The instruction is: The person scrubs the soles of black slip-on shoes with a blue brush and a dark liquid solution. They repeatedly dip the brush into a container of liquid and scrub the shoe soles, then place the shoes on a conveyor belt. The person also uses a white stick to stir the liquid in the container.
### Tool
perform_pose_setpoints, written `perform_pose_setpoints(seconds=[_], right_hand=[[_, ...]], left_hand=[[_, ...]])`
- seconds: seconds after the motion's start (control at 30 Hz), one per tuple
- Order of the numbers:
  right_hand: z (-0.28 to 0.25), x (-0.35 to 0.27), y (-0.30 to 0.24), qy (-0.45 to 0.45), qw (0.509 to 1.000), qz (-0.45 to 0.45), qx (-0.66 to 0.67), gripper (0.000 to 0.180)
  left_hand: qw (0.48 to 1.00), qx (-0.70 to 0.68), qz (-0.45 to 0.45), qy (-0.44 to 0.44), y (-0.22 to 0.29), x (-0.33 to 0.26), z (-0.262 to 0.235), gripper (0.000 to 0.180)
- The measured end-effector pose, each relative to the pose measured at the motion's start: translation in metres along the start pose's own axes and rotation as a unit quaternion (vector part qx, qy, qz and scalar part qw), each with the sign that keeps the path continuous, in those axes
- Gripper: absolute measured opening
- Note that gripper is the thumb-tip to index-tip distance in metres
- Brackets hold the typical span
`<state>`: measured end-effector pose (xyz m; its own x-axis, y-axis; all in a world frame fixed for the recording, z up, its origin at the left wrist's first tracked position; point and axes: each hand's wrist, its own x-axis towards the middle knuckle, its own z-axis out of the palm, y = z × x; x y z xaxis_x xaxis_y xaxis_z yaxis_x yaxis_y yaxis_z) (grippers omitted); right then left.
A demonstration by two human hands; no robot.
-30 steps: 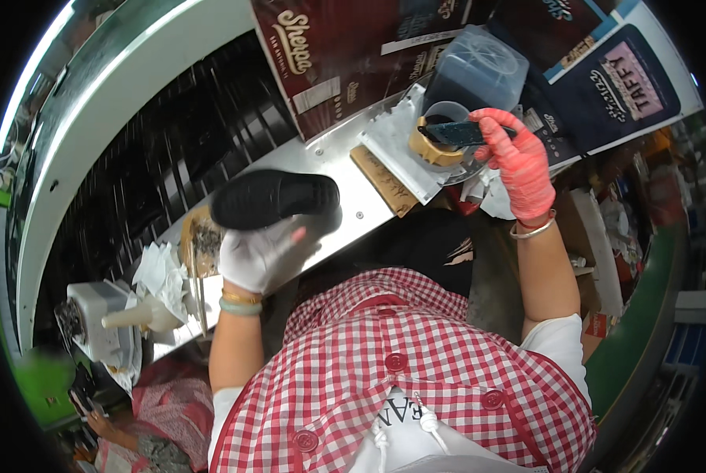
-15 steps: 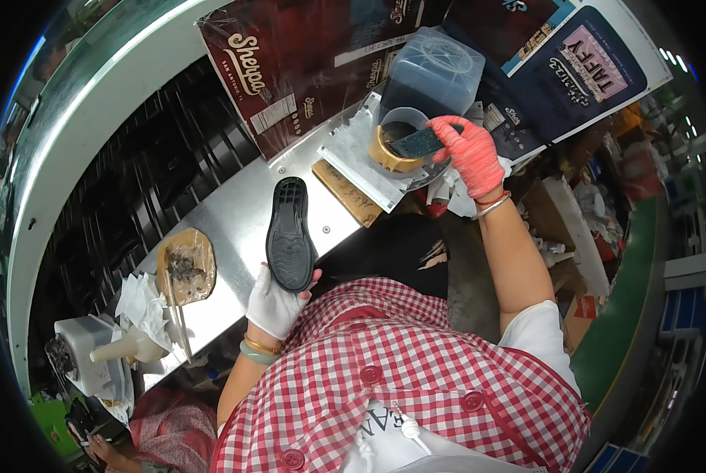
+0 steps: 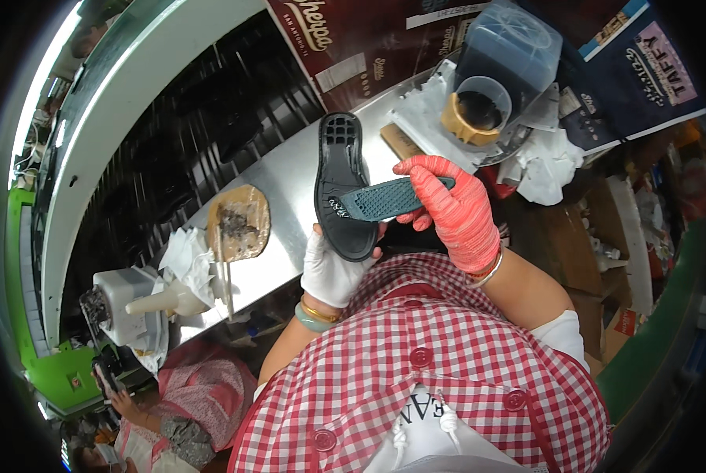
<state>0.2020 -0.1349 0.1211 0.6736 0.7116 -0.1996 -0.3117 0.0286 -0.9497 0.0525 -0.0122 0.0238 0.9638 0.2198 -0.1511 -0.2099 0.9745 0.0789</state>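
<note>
1. Sole (image 3: 339,172), black and moulded, takes centre stage: held face up over the near side of the metal counter (image 3: 288,201), open square cells at its far end, pale shiny marks on its near half.

2. White-gloved left hand (image 3: 333,272) on duty under the sole's near end, fingertips showing at both edges; that grip is grasping the sole from below.

3. Across to the right of the sole, the coral-gloved right hand (image 3: 457,211), its grip pinched firmly on a teal strip (image 3: 392,199) with a dimpled face. The strip's free end lies over the sole's near half, right by those marks; touching or just above, I cannot tell.

4. Beyond the sole and to its right: a piece of cardboard (image 3: 401,143), a tan tape ring (image 3: 462,126) around a clear cup (image 3: 501,96) with dark contents, and a big bluish container (image 3: 511,49) behind them.

5. Left of the sole, a brown pad (image 3: 255,206) with a dark smear, thin sticks (image 3: 228,292) across its near edge, then crumpled tissue (image 3: 186,256) and a pale nozzle bottle (image 3: 175,299).

6. Farthest left and nearer than the sole, a co-worker in pink (image 3: 203,386).
</note>
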Motion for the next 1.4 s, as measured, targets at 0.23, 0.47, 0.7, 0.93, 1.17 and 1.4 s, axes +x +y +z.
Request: perform_pose_setpoints(seconds=[0.23, 0.47, 0.7, 0.93, 1.17, 1.4], right_hand=[[0.016, -0.001, 0.004, -0.007, 1.000, -0.006, -0.007, 0.022], [0.017, -0.003, 0.006, 0.023, 0.998, -0.061, -0.024, 0.020], [0.014, 0.012, 0.005, 0.053, 0.988, -0.141, -0.029, 0.020], [0.010, 0.028, -0.012, 0.072, 0.988, -0.132, -0.027, 0.022], [0.005, 0.025, -0.019, 0.016, 0.996, -0.076, -0.053, 0.024], [0.008, 0.005, -0.009, -0.016, 0.999, -0.013, -0.043, 0.022]], left_hand=[[0.999, 0.021, 0.009, -0.030, -0.002, -0.003, 0.012, 0.060], [0.998, 0.065, 0.007, -0.019, -0.005, -0.004, 0.008, 0.066], [0.995, 0.097, 0.009, -0.021, -0.008, -0.008, 0.010, 0.068], [0.987, 0.159, 0.007, 0.005, -0.009, -0.013, 0.014, 0.074], [0.990, 0.138, -0.009, -0.039, -0.006, -0.013, 0.006, 0.069], [0.992, 0.123, -0.005, -0.039, -0.004, -0.007, 0.009, 0.066]])
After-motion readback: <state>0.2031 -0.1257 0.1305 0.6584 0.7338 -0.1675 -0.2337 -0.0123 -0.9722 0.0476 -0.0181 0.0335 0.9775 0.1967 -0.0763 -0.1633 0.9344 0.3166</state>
